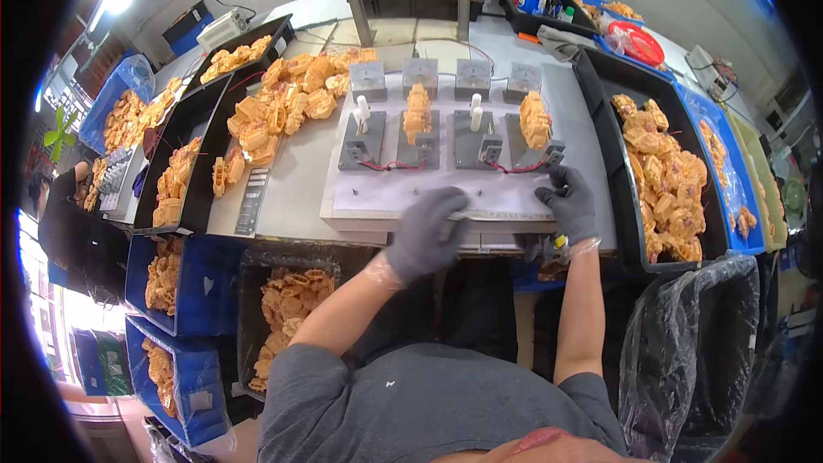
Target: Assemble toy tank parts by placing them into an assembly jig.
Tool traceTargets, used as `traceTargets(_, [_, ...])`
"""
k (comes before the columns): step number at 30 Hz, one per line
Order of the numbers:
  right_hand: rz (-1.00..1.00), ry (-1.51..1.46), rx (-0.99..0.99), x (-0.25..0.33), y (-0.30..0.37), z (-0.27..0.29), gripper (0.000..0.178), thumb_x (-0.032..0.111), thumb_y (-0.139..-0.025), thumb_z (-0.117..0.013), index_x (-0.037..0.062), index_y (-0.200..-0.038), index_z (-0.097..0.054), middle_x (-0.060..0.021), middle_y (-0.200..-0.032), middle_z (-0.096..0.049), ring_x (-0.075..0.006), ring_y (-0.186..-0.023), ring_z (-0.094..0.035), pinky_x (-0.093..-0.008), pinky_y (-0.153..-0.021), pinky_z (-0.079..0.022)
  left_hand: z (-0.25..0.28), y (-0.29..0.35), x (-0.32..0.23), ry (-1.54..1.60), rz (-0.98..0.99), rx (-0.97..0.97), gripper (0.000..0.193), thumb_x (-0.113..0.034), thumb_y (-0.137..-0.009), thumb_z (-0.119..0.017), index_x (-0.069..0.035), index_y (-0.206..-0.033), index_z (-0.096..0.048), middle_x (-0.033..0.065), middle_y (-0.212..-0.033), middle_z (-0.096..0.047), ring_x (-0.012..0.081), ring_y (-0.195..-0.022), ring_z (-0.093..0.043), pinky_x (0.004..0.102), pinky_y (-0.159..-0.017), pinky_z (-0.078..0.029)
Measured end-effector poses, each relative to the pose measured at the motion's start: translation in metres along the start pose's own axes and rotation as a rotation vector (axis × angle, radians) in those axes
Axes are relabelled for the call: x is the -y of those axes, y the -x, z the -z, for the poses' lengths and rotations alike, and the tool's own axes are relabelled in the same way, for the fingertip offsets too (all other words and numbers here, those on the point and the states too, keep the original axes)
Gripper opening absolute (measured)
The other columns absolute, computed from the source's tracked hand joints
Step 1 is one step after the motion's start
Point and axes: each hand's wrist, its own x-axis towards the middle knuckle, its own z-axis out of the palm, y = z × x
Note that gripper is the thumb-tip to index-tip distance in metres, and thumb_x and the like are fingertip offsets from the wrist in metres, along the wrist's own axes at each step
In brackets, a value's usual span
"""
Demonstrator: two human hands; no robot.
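Though blur hides the grey-gloved left hand's [427, 236] grip, the open right hand [569, 204] could snag red wires [516, 171] beside the rightmost grey stand [519, 155].

A dark grey, short-sleeved fabric shirt [446, 407] is worn, marked by a small white patch [390, 383] on its front. The left hand [429, 236] and right hand [569, 203] are covered by close-fitting grey gloves [420, 249], bordered at the wrists by clear, plastic-like cuffs [382, 271]. Dark trousers [482, 304] are worn below.
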Motion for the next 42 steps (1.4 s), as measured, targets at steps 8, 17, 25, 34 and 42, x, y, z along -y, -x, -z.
traceTargets(8, [0.467, 0.111, 0.052, 0.088, 0.032, -0.095, 0.013, 0.009, -0.075, -0.065, 0.0067, -0.087, -0.062, -0.0096, -0.085, -0.061, -0.0295, -0.077, -0.059, -0.0372, -0.069, -0.048, 0.052, 0.045, 0.072, -0.421, 0.068, -0.282, 0.022, 0.003, -0.074, -0.062, -0.002, -0.095, -0.057, 0.0138, -0.093, -0.060, 0.0279, -0.079, -0.060, 0.0329, -0.066, -0.050])
traceTargets(17, [0.528, 0.232, 0.188, 0.102, 0.026, -0.153, 0.010, 0.014, -0.072, -0.067, 0.0057, -0.078, -0.067, -0.0108, -0.076, -0.060, -0.0287, -0.071, -0.058, -0.0371, -0.064, -0.046, 0.067, 0.050, 0.059, -0.297, 0.200, -0.286, 0.025, -0.003, -0.072, -0.064, -0.007, -0.096, -0.056, 0.0119, -0.092, -0.060, 0.0297, -0.078, -0.061, 0.0362, -0.065, -0.051])
traceTargets(25, [0.235, 0.058, 0.240, 0.110, 0.031, -0.153, 0.025, 0.008, -0.077, -0.065, -0.0014, -0.100, -0.064, -0.0022, -0.075, -0.056, -0.0098, -0.068, -0.052, -0.0233, -0.063, -0.043, 0.143, 0.056, 0.118, -0.235, 0.330, -0.656, 0.031, 0.002, -0.074, -0.061, -0.003, -0.104, -0.055, 0.0109, -0.101, -0.057, 0.0209, -0.084, -0.059, 0.0283, -0.070, -0.048])
traceTargets(34, [0.266, 0.054, 0.244, 0.104, 0.025, -0.158, 0.029, 0.009, -0.073, -0.068, 0.0011, -0.101, -0.064, -0.0035, -0.076, -0.055, -0.0109, -0.064, -0.051, -0.0244, -0.061, -0.043, 0.310, 0.126, 0.275, -1.095, 1.006, -0.540, 0.055, -0.021, -0.070, -0.069, -0.010, -0.119, -0.047, 0.0176, -0.111, -0.051, 0.0348, -0.106, -0.048, 0.0398, -0.093, -0.040])
traceTargets(42, [0.287, 0.066, 0.243, 0.108, 0.028, -0.157, 0.029, 0.007, -0.074, -0.067, -0.0007, -0.102, -0.064, -0.0016, -0.075, -0.054, -0.0078, -0.064, -0.050, -0.0217, -0.061, -0.043, 0.315, 0.148, 0.268, -0.947, 0.669, -0.741, 0.036, -0.020, -0.076, -0.065, -0.012, -0.110, -0.055, 0.0154, -0.099, -0.055, 0.0330, -0.093, -0.053, 0.0410, -0.081, -0.045])
